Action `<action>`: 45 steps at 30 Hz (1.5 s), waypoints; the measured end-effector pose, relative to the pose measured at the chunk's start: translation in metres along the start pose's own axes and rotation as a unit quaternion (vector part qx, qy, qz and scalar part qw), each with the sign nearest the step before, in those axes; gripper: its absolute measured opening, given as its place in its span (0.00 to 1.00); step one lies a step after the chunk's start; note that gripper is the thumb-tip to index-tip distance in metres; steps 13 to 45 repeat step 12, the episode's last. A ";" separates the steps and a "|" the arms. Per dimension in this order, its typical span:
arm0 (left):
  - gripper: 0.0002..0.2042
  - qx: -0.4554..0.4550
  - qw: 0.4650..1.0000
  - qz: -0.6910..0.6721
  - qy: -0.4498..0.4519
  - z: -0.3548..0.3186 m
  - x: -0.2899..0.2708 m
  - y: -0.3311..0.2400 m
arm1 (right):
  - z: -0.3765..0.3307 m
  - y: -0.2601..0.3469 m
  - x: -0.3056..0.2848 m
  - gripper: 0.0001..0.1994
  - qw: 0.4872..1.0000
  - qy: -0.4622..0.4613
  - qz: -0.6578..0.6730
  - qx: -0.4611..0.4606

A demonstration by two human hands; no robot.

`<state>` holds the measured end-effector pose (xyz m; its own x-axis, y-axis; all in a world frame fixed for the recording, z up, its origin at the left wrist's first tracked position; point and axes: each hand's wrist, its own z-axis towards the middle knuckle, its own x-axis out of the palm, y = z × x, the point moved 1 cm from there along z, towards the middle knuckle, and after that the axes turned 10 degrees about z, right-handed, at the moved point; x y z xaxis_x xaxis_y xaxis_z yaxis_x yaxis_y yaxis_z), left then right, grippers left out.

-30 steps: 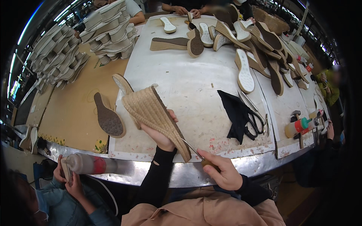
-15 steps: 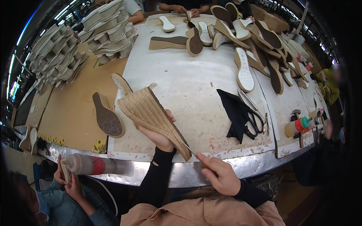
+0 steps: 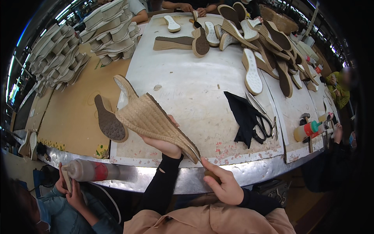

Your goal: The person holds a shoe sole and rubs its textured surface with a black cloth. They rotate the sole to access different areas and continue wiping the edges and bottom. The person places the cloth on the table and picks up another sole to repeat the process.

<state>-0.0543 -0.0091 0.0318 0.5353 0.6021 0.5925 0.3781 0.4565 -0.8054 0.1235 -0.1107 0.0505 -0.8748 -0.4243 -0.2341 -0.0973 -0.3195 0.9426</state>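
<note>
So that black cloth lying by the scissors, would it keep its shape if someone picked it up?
Probably not. The black cloth lies crumpled in folds on the table, so it likely hangs limp when lifted. It looks thin, so it is probably light for its size. One edge lies against the scissors, so a push might drag or bunch it rather than slide it neatly.

bright, sharp centre; dark fisheye rim

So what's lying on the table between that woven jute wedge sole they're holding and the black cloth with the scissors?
Nothing: in the head view the stretch of pale tabletop between the woven wedge sole and the black cloth is bare, apart from stains.
</note>
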 end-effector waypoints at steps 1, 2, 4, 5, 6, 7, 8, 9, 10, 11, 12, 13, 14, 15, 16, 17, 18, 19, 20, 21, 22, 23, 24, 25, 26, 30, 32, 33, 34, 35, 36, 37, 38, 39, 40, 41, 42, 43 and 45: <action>0.36 -0.005 1.000 -0.008 -0.027 0.002 0.000 0.002 | 0.000 0.001 0.001 0.26 1.000 0.000 -0.017 0.001; 0.37 -0.002 0.999 -0.006 -0.041 0.002 -0.001 0.003 | 0.000 0.009 -0.001 0.26 0.996 0.012 -0.090 0.017; 0.37 0.014 0.998 0.007 -0.058 0.003 -0.003 0.005 | 0.001 0.008 -0.002 0.25 0.991 0.027 -0.132 0.018; 0.37 0.020 0.999 0.009 -0.040 0.003 -0.003 0.005 | 0.001 0.001 -0.002 0.25 0.994 0.030 -0.103 0.002; 0.37 0.026 0.999 0.010 -0.021 0.002 -0.003 0.004 | 0.001 -0.003 -0.004 0.25 0.997 0.032 -0.074 -0.014; 0.38 0.027 1.000 0.005 0.016 0.002 -0.004 0.003 | 0.000 -0.003 -0.007 0.26 0.993 0.064 0.069 0.072; 0.38 0.031 0.998 0.001 0.051 0.002 -0.006 0.001 | -0.001 -0.003 -0.012 0.26 0.960 0.097 0.212 0.156; 0.38 0.033 0.997 -0.015 0.062 0.002 -0.006 0.001 | -0.001 -0.004 -0.016 0.26 0.899 0.128 0.348 0.235; 0.38 0.036 0.996 -0.030 0.073 0.002 -0.007 0.002 | 0.001 -0.006 -0.020 0.27 0.846 0.144 0.432 0.276; 0.39 0.036 0.995 -0.046 0.085 0.003 -0.006 0.004 | 0.003 -0.008 -0.024 0.29 0.784 0.156 0.511 0.315; 0.39 0.036 0.995 -0.047 0.085 0.002 -0.006 0.004 | 0.006 -0.012 -0.028 0.30 0.713 0.165 0.584 0.350; 0.39 0.036 0.995 -0.047 0.085 0.002 -0.006 0.004 | 0.006 -0.012 -0.028 0.30 0.713 0.165 0.584 0.350; 0.39 0.036 0.995 -0.047 0.085 0.002 -0.006 0.004 | 0.006 -0.012 -0.028 0.30 0.713 0.165 0.584 0.350; 0.39 0.036 0.995 -0.047 0.085 0.002 -0.006 0.004 | 0.006 -0.012 -0.028 0.30 0.713 0.165 0.584 0.350; 0.39 0.036 0.995 -0.047 0.085 0.002 -0.006 0.004 | 0.006 -0.012 -0.028 0.30 0.713 0.165 0.584 0.350; 0.39 0.036 0.995 -0.047 0.085 0.002 -0.006 0.004 | 0.006 -0.012 -0.028 0.30 0.713 0.165 0.584 0.350; 0.39 0.036 0.995 -0.047 0.085 0.002 -0.006 0.004 | 0.006 -0.012 -0.028 0.30 0.713 0.165 0.584 0.350; 0.39 0.036 0.995 -0.047 0.085 0.002 -0.006 0.004 | 0.006 -0.012 -0.028 0.30 0.713 0.165 0.584 0.350; 0.39 0.036 0.995 -0.047 0.085 0.002 -0.006 0.004 | 0.006 -0.012 -0.028 0.30 0.713 0.165 0.584 0.350; 0.39 0.036 0.995 -0.047 0.085 0.002 -0.006 0.004 | 0.006 -0.012 -0.028 0.30 0.713 0.165 0.584 0.350; 0.39 0.036 0.995 -0.047 0.085 0.002 -0.006 0.004 | 0.006 -0.012 -0.028 0.30 0.713 0.165 0.584 0.350; 0.39 0.036 0.995 -0.047 0.085 0.002 -0.006 0.004 | 0.006 -0.012 -0.028 0.30 0.713 0.165 0.584 0.350; 0.39 0.036 0.995 -0.047 0.085 0.002 -0.006 0.004 | 0.006 -0.012 -0.028 0.30 0.713 0.165 0.584 0.350; 0.39 0.036 0.995 -0.047 0.085 0.002 -0.006 0.004 | 0.006 -0.012 -0.028 0.30 0.713 0.165 0.584 0.350; 0.39 0.036 0.995 -0.047 0.085 0.002 -0.006 0.004 | 0.006 -0.012 -0.028 0.30 0.713 0.165 0.584 0.350; 0.39 0.036 0.995 -0.047 0.085 0.002 -0.006 0.004 | 0.006 -0.012 -0.028 0.30 0.713 0.165 0.584 0.350; 0.39 0.036 0.995 -0.047 0.085 0.002 -0.006 0.004 | 0.006 -0.012 -0.028 0.30 0.713 0.165 0.584 0.350; 0.39 0.036 0.995 -0.047 0.085 0.002 -0.006 0.004 | 0.006 -0.012 -0.028 0.30 0.713 0.165 0.584 0.350; 0.39 0.036 0.995 -0.047 0.085 0.002 -0.006 0.004 | 0.006 -0.012 -0.028 0.30 0.713 0.165 0.584 0.350; 0.39 0.036 0.995 -0.047 0.085 0.002 -0.006 0.004 | 0.006 -0.012 -0.028 0.30 0.713 0.165 0.584 0.350; 0.39 0.036 0.995 -0.047 0.085 0.002 -0.006 0.004 | 0.006 -0.012 -0.028 0.30 0.713 0.165 0.584 0.350; 0.39 0.036 0.995 -0.047 0.085 0.002 -0.006 0.004 | 0.006 -0.012 -0.028 0.30 0.713 0.165 0.584 0.350; 0.39 0.036 0.995 -0.047 0.085 0.002 -0.006 0.004 | 0.006 -0.012 -0.028 0.30 0.713 0.165 0.584 0.350; 0.39 0.036 0.995 -0.047 0.085 0.002 -0.006 0.004 | 0.006 -0.012 -0.028 0.30 0.713 0.165 0.584 0.350; 0.39 0.036 0.995 -0.047 0.085 0.002 -0.006 0.004 | 0.006 -0.012 -0.028 0.30 0.713 0.165 0.584 0.350; 0.39 0.036 0.995 -0.047 0.085 0.002 -0.006 0.004 | 0.006 -0.012 -0.028 0.30 0.713 0.165 0.584 0.350; 0.39 0.036 0.995 -0.047 0.085 0.002 -0.006 0.004 | 0.006 -0.012 -0.028 0.30 0.713 0.165 0.584 0.350; 0.39 0.036 0.995 -0.047 0.085 0.002 -0.006 0.004 | 0.006 -0.012 -0.028 0.30 0.713 0.165 0.584 0.350; 0.39 0.036 0.995 -0.047 0.085 0.002 -0.006 0.004 | 0.006 -0.012 -0.028 0.30 0.713 0.165 0.584 0.350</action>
